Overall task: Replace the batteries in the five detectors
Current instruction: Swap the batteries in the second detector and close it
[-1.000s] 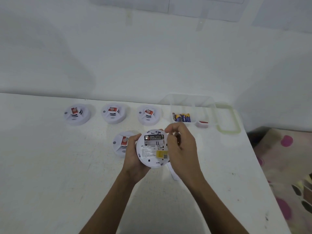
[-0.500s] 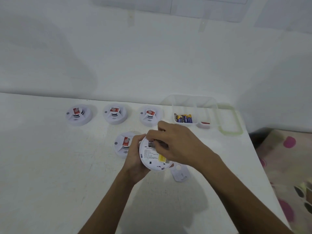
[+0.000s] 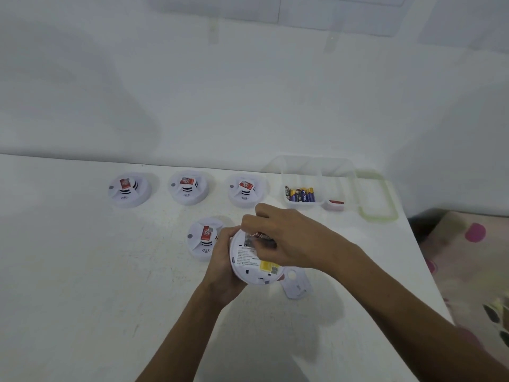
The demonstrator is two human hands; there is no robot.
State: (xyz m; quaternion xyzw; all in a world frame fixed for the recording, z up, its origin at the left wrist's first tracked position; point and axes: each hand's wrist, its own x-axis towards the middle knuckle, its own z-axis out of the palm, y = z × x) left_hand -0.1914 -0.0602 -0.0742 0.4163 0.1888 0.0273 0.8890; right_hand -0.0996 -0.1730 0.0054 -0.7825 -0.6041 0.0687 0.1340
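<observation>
The left hand grips an upturned detector by its rim over the tabletop. The right hand reaches across it, fingers curled onto a battery in the compartment at its far edge. A loose cover lies just right of the hands, and spare batteries sit in a clear tub beyond the right hand.

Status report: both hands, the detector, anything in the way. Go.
Left grip holds detector, back up. Right grip pinches battery in its open bay. Cover lies loose on table beside it, clear of the work.
</observation>
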